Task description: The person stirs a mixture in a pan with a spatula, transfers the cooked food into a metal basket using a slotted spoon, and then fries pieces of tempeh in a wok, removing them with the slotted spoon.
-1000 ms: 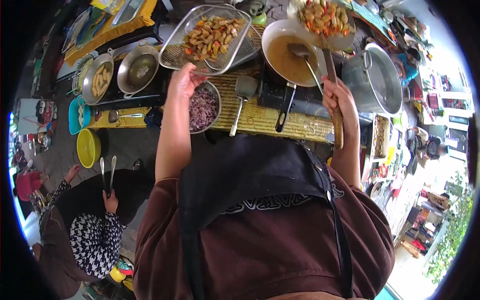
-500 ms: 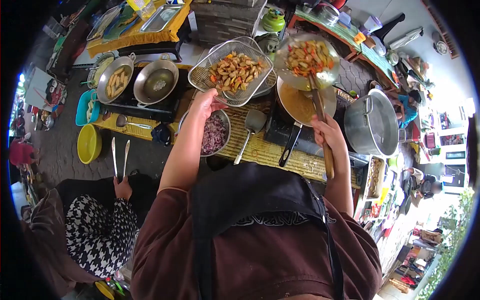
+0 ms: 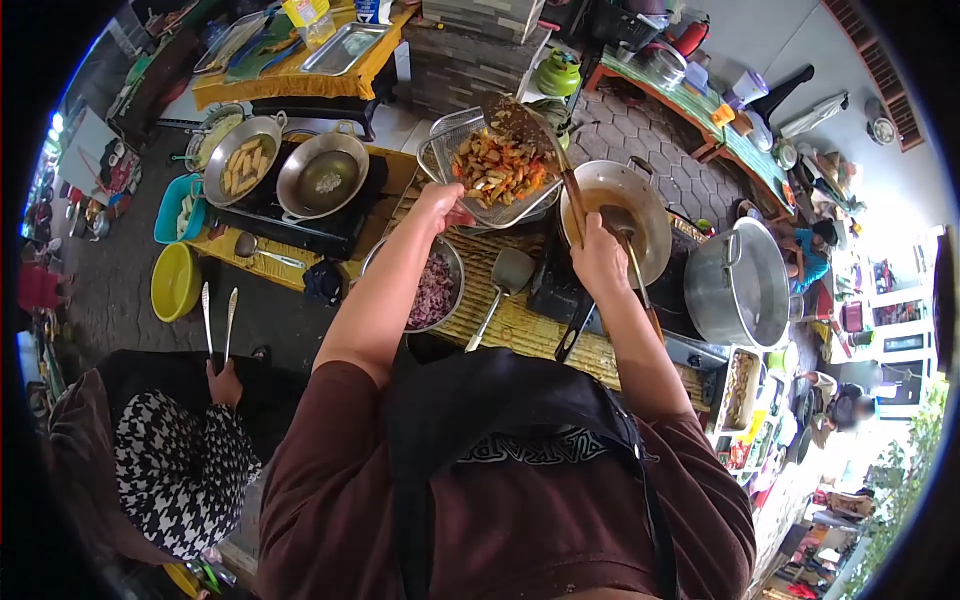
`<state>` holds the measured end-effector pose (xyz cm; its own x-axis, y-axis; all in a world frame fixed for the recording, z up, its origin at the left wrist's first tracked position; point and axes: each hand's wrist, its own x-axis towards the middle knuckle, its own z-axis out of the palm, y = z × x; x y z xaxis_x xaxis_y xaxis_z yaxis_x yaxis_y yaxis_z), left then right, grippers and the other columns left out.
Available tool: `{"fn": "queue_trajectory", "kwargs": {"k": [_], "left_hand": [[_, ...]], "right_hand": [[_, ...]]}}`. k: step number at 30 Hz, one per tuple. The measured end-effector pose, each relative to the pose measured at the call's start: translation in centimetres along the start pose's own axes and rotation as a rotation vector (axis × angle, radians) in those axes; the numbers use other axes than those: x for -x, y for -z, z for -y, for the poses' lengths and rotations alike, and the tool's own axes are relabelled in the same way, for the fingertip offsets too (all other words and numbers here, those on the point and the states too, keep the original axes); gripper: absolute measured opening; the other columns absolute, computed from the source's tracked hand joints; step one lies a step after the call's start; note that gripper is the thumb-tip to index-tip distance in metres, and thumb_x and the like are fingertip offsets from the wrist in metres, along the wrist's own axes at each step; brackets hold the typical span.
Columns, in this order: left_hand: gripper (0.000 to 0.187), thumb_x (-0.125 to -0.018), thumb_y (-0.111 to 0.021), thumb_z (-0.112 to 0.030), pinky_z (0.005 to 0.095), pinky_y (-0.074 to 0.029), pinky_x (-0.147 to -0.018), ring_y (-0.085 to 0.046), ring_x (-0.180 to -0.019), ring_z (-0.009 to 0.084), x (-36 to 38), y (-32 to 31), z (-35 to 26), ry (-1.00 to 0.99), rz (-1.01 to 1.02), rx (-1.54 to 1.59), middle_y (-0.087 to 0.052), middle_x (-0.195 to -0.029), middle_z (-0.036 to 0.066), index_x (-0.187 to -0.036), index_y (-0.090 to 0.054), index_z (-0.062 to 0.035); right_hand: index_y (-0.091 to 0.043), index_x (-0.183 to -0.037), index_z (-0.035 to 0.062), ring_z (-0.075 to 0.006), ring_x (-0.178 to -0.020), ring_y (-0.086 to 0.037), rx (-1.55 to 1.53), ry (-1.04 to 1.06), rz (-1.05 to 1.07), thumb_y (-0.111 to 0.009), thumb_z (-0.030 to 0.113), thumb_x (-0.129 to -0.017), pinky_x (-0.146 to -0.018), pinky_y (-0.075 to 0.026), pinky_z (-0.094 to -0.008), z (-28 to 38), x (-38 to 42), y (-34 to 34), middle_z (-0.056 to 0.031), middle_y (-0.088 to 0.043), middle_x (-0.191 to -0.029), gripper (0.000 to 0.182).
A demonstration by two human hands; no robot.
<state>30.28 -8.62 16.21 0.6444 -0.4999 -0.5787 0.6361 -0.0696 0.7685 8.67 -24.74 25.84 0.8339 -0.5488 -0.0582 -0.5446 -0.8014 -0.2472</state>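
Observation:
My left hand point(image 3: 440, 207) grips the near corner of a wire mesh basket point(image 3: 500, 214), fingers closed on its rim. A heap of fried pieces mixed with red and orange bits point(image 3: 490, 175) lies in the basket. Closed round a long wooden handle, my right hand point(image 3: 600, 256) holds a skimmer point(image 3: 515, 122). Its round head is tipped over the basket's far right side, touching or just above the food. Right of the basket, a pan of brownish oil point(image 3: 648, 212) sits on the stove with a dark-headed utensil point(image 3: 618, 222) resting in it.
A bowl of chopped red onion point(image 3: 433, 290) and a metal spatula point(image 3: 512, 272) are near my left forearm. Two woks point(image 3: 325, 172) stand at the left, and a large pot point(image 3: 735, 285) at the right. A person at the lower left holds tongs point(image 3: 219, 330).
The skimmer, which held food above the pan, has moved left and turned over above the basket. The basket has shifted right, and the food heap in it is larger.

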Motion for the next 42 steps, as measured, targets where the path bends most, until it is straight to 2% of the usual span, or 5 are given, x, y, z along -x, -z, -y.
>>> {"fn": "queue_trajectory", "kwargs": {"k": [7, 9, 32, 35, 42], "left_hand": [[0.025, -0.079, -0.049, -0.006, 0.0389, -0.058, -0.056, -0.065, -0.066, 0.0324, 0.4, 0.5, 1.2, -0.056, 0.007, 0.051, -0.061, -0.08, 0.024, -0.095, -0.047, 0.013], [0.025, -0.077, -0.048, -0.004, 0.0393, -0.058, -0.052, -0.064, -0.064, 0.0314, 0.3, 0.4, 1.7, -0.064, 0.024, 0.084, -0.06, -0.079, 0.022, -0.095, -0.047, 0.0135], [0.03, -0.076, -0.048, -0.002, 0.0425, -0.057, -0.051, -0.063, -0.06, 0.0344, -2.2, -0.3, 4.0, -0.094, 0.034, 0.226, -0.059, -0.077, 0.028, -0.098, -0.042, 0.0154], [0.018, -0.075, -0.049, -0.003, 0.0427, -0.057, -0.06, -0.065, -0.078, 0.0349, -1.9, -0.2, 3.9, -0.064, 0.02, 0.213, -0.06, -0.079, 0.025, -0.087, -0.048, 0.0108], [0.015, -0.074, -0.05, -0.003, 0.0428, -0.056, -0.06, -0.065, -0.077, 0.0341, -1.6, -0.2, 3.9, -0.115, 0.016, 0.212, -0.06, -0.076, 0.022, -0.082, -0.05, 0.0094]], "right_hand": [[-0.038, -0.12, 0.0012, -0.0389, -0.079, -0.062, -0.018, -0.012, -0.223, -0.051, 0.018, -0.082, -0.07, -0.048, -0.049, 0.1, -0.3, -0.3, -0.0219, -0.062, -0.088, 0.044], [-0.033, -0.128, 0.0013, -0.0382, -0.079, -0.062, 0.082, -0.04, -0.012, -0.048, 0.02, -0.085, -0.069, -0.048, -0.0485, -0.8, -0.9, -1.1, -0.0223, -0.062, -0.09, 0.05], [-0.035, -0.125, -0.0005, -0.0396, -0.079, -0.062, 0.066, -0.082, -0.087, -0.05, 0.023, -0.084, -0.068, -0.049, -0.0467, -1.4, -1.6, -1.1, -0.0246, -0.062, -0.091, 0.049], [-0.035, -0.126, -0.0001, -0.0399, -0.08, -0.062, -0.026, -0.045, -0.191, -0.05, 0.023, -0.085, -0.069, -0.049, -0.0469, -1.3, -1.4, -0.8, -0.0255, -0.062, -0.092, 0.05], [-0.037, -0.121, 0.0014, -0.0424, -0.076, -0.061, -0.091, -0.065, -0.154, -0.053, 0.023, -0.083, -0.066, -0.047, -0.0485, -2.6, -1.6, -2.7, -0.0299, -0.059, -0.087, 0.047]]}}
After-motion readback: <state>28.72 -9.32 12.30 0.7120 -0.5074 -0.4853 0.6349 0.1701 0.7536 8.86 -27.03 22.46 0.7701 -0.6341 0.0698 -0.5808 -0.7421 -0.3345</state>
